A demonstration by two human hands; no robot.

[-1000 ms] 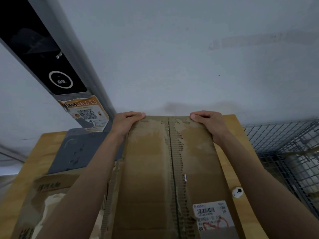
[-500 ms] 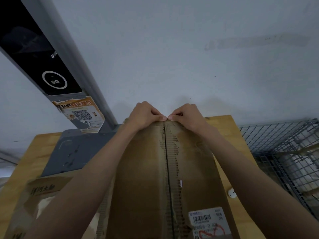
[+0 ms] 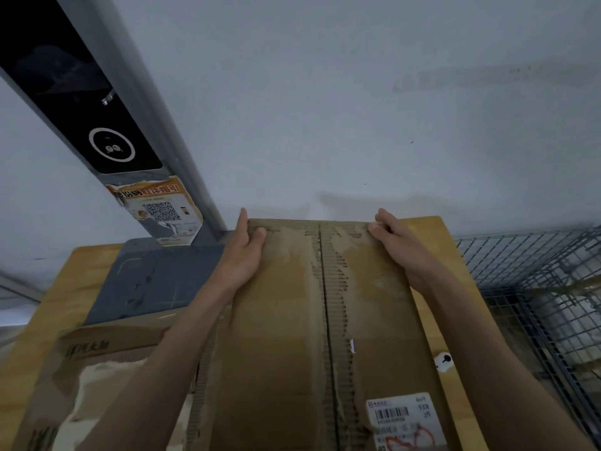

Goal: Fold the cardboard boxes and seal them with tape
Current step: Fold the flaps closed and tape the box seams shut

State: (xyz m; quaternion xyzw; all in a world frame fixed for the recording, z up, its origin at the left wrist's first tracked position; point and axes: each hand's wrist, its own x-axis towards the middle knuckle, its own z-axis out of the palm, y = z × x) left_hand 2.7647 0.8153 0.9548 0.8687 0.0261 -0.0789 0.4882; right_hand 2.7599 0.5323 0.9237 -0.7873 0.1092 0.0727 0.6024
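A cardboard box is seen filling the lower centre of the frame, lying on a wooden table, its two top flaps closed and meeting along a torn centre seam where bare corrugation is exposed. A shipping label with a barcode is stuck at the lower right of the box top. A second, flattened piece of cardboard with printed characters is seen at the lower left, partly under the left forearm. A small white round object is seen on the table just right of the box. Farther up, the left hand is laid on the far left corner of the box, fingers wrapped over the far edge, thumb on top; the right hand is laid the same way on the far right corner. Both are pressed against the cardboard rather than clenched. Compared with half a second ago, the hands have been moved apart: then they were pinched together at the middle of the seam, now they are set at the outer corners, well apart. A grey base plate and slanted grey post with a QR sticker are seen at upper left; a wire cage is at the right; a pale wall is behind.
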